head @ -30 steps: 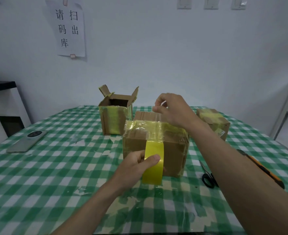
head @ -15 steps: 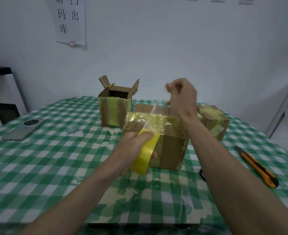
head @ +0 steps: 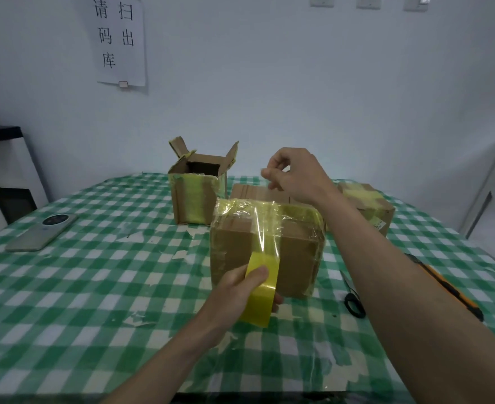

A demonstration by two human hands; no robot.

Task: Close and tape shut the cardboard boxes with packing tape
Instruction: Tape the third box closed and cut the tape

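Note:
A closed cardboard box (head: 296, 258), wrapped in yellowish clear tape, stands in the middle of the table. My left hand (head: 240, 290) grips the yellow tape roll (head: 262, 290) in front of the box's near face. A strip of tape (head: 265, 228) runs from the roll up over the box top. My right hand (head: 296, 176) hovers above the far edge of the box with fingers curled, pinching the tape end as far as I can tell. An open box (head: 198, 193) with raised flaps stands behind on the left.
A taped box (head: 366, 205) sits at the back right, another brown box (head: 252, 192) behind the middle one. Black scissors (head: 352, 301) and an orange utility knife (head: 450, 290) lie on the right, a phone (head: 42, 233) on the left. The checked tablecloth (head: 94, 287) carries tape scraps.
My left hand brought the roll down from the box's top edge to its near face, drawing out tape. My right hand shifted back over the box's far edge.

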